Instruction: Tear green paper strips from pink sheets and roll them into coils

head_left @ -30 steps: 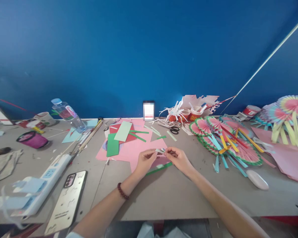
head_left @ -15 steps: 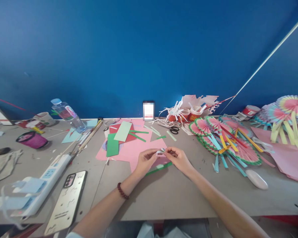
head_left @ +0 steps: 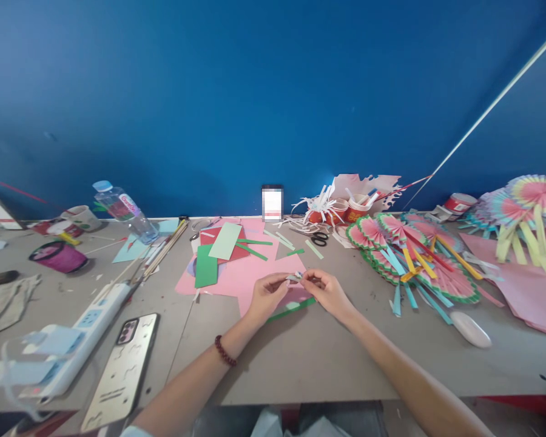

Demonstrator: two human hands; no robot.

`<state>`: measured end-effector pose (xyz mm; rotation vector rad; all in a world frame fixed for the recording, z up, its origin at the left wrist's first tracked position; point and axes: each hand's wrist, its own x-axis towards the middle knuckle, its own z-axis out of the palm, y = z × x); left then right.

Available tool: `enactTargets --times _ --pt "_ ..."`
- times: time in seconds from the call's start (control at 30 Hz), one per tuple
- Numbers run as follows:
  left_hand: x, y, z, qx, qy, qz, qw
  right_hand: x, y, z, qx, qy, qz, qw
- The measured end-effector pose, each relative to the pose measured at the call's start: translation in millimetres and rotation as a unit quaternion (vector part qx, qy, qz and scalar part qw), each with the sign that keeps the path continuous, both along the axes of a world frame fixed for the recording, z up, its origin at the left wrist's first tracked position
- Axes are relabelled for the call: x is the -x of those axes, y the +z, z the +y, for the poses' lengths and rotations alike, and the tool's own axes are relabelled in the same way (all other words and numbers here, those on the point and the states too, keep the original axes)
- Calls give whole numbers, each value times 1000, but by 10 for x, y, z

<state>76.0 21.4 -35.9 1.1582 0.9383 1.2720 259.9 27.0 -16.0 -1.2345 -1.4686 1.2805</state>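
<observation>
Over the pink paper sheet (head_left: pixel 232 284), my left hand (head_left: pixel 269 294) and my right hand (head_left: pixel 325 290) meet with fingertips close together. Between them they pinch a small pale paper strip (head_left: pixel 294 278), one end in each hand; its fine shape is too small to make out. Below the hands lies a dark green paper strip (head_left: pixel 295 308). Left of them, on the pink sheet, are a green paper rectangle (head_left: pixel 206 267), a light green one (head_left: pixel 225 241) and a red piece (head_left: pixel 248 250). Black-handled scissors (head_left: pixel 318 238) lie beyond my right hand.
Folded paper fans (head_left: pixel 430 255) with ribbon strips pile up on the right, near a white mouse-shaped object (head_left: pixel 470 329). On the left are a phone (head_left: pixel 122 370), a power strip (head_left: pixel 88 334), thin sticks (head_left: pixel 166 247) and a tilted bottle (head_left: pixel 126 209). Paper cups (head_left: pixel 357 212) stand by the blue wall.
The pale strip between my fingertips formed an open loop before and now looks flatter. Both hands have hardly moved.
</observation>
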Motion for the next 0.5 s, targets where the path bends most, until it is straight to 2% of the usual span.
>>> enactTargets --times 0.27,0.5 --pt "-17 6 0 15 12 14 1000 2 -1 13 3 1 2 1000" --pt "-8 50 -8 30 59 30 997 3 48 -10 -4 9 6 1000"
